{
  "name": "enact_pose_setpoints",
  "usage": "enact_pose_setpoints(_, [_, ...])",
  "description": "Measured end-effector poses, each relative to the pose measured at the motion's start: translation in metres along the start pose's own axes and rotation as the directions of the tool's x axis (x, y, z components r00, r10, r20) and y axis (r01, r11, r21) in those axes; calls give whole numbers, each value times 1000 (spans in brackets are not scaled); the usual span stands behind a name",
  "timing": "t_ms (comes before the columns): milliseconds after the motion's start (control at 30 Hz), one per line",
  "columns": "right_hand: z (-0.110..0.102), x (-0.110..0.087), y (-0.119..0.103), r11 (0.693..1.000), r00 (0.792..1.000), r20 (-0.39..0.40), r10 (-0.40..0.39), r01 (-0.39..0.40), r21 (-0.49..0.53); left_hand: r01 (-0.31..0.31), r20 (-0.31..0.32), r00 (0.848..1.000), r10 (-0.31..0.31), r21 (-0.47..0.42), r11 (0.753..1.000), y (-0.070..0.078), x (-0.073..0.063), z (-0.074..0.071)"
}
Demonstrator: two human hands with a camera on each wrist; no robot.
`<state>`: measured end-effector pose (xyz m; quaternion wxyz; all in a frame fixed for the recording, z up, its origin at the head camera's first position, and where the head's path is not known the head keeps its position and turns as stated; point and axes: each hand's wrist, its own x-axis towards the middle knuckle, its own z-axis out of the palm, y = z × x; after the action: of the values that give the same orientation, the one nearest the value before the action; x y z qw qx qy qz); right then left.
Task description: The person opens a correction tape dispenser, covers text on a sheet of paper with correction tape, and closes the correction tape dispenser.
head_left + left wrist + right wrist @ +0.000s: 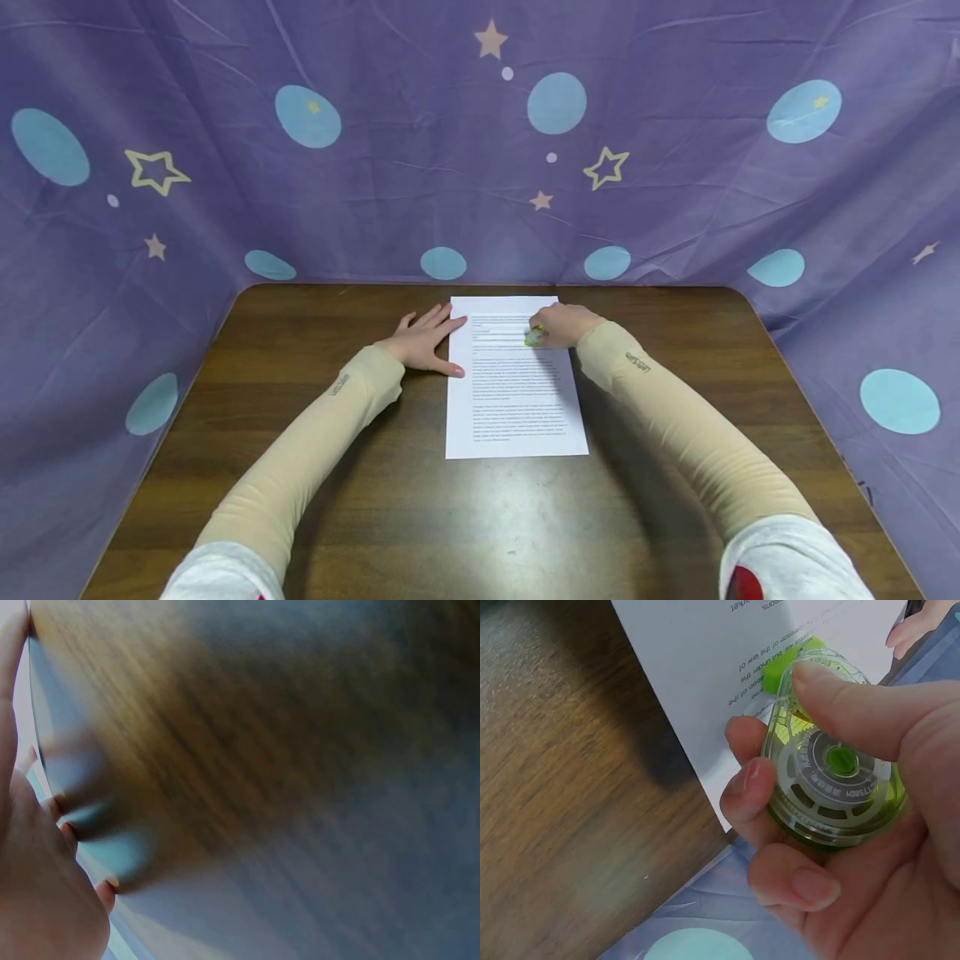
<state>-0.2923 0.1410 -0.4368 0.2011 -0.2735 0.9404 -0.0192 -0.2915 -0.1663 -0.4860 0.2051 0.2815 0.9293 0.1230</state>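
A printed sheet of paper [517, 375] lies on the brown wooden table near its far edge. My left hand [425, 340] rests with spread, straight fingers at the sheet's left edge; in the left wrist view the same hand [45, 877] shows only at the left side. My right hand [564, 325] grips a correction tape dispenser [534, 336] over the upper right of the text. In the right wrist view its clear round case [832, 765] has green parts, with the thumb on top and fingers curled around it. Its tip against the paper is hard to make out.
The brown table [360, 492] has a shiny patch of light in front of the sheet. A purple curtain [420, 167] with blue dots and stars surrounds the table at the back and both sides.
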Motion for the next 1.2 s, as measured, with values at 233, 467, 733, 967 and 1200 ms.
enact_pose_setpoints(233, [2, -1, 9, 1000, 1000, 9, 9, -9, 22, 9, 7, 1000, -9, -4, 1000, -3, 3, 4])
enact_pose_setpoints(467, [6, -1, 19, 1000, 1000, -8, -10, 10, 20, 14, 10, 1000, -13, -41, 999, -8, 7, 8])
enact_pose_setpoints(733, [1, -10, 16, 999, 999, 13, 32, -32, 6, 14, 12, 1000, -14, -23, 1000, -8, 8, 8])
enact_pose_setpoints(967, [4, -14, 21, 999, 999, 7, 51, -51, 3, 12, 7, 1000, -12, -19, 1000, -11, 10, 9])
enact_pose_setpoints(1200, [5, -18, 27, 997, 997, -1, 71, -71, -1, 14, 5, 1000, -14, -18, 1000, -10, 10, 8])
